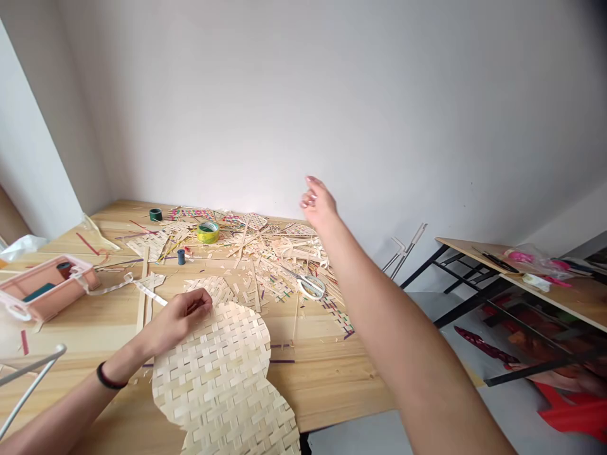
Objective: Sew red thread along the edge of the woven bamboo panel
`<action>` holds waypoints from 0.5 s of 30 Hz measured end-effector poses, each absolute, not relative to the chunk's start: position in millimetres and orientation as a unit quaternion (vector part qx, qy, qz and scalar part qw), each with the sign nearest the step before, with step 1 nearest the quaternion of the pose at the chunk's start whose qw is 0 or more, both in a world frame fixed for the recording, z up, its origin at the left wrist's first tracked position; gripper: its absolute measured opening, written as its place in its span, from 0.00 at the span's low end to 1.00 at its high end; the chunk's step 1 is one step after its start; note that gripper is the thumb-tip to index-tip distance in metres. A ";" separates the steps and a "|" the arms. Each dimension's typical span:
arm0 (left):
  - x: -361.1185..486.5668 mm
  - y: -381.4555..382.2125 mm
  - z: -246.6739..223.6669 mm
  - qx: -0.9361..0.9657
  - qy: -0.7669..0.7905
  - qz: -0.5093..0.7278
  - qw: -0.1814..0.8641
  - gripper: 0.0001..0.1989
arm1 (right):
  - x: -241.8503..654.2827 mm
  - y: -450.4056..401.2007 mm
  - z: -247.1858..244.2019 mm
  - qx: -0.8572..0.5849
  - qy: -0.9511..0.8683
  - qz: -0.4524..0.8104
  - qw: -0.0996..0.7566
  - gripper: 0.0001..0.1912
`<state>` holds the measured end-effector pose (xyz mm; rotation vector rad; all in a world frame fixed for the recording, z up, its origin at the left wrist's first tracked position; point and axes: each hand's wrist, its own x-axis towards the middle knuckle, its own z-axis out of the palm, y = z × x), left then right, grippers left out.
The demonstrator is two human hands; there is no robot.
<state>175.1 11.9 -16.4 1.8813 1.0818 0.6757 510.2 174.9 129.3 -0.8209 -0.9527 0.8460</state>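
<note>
One woven sheet point(220, 370) meets the left fingers point(203, 297) at its upper edge.

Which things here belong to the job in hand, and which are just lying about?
Seemingly in the job: woven sheet, held at its edge by the left hand; perhaps scissors and blue spool, both untouched.

Apparently lying about: yellow tape roll; pink basket.

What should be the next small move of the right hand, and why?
Probably lower the right hand toward the woven sheet: it is raised in the air, apart from the sheet, while the left hand grasps the sheet's upper edge.
</note>
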 end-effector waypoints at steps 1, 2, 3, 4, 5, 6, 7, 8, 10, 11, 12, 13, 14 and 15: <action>175.1 11.7 -16.8 0.752 0.430 0.271 0.420 0.21 | 526.9 172.6 135.7 -0.381 -0.428 0.369 0.732 0.18; 175.0 11.5 -17.2 0.754 0.427 0.273 0.418 0.21 | 541.7 170.0 142.5 -0.388 -0.423 0.356 0.737 0.18; 175.0 11.4 -17.5 0.756 0.425 0.275 0.416 0.21 | 554.7 167.1 149.9 -0.392 -0.419 0.346 0.742 0.17; 175.1 11.3 -17.8 0.757 0.422 0.276 0.415 0.21 | 565.8 164.3 157.8 -0.392 -0.414 0.338 0.749 0.16; 175.2 11.1 -17.9 0.759 0.420 0.277 0.413 0.21 | 575.3 161.3 166.3 -0.390 -0.408 0.330 0.757 0.15; 175.3 11.0 -17.9 0.761 0.419 0.277 0.410 0.21 | 583.4 158.3 175.4 -0.386 -0.401 0.321 0.766 0.13; 175.5 10.9 -17.7 0.764 0.417 0.277 0.408 0.21 | 590.2 155.2 185.1 -0.384 -0.397 0.311 0.774 0.12; 175.8 10.8 -17.4 0.766 0.415 0.277 0.405 0.21 | 595.9 151.9 195.3 -0.383 -0.393 0.298 0.781 0.11; 176.3 10.5 -16.6 0.772 0.411 0.279 0.398 0.21 | 604.6 144.8 216.2 -0.391 -0.388 0.273 0.788 0.13; 176.4 10.4 -16.3 0.774 0.409 0.280 0.395 0.21 | 607.7 141.1 226.6 -0.397 -0.382 0.263 0.792 0.16; 176.5 10.2 -16.2 0.775 0.407 0.281 0.393 0.21 | 610.2 137.5 236.8 -0.403 -0.375 0.255 0.795 0.20; 176.6 10.2 -16.2 0.776 0.407 0.282 0.392 0.21 | 612.1 133.9 246.8 -0.406 -0.368 0.245 0.800 0.23; 176.5 10.2 -16.4 0.776 0.406 0.283 0.391 0.21 | 613.8 130.2 256.8 -0.409 -0.362 0.235 0.804 0.26; 176.3 10.4 -16.8 0.777 0.406 0.284 0.390 0.21 | 615.2 126.3 267.1 -0.410 -0.359 0.224 0.808 0.28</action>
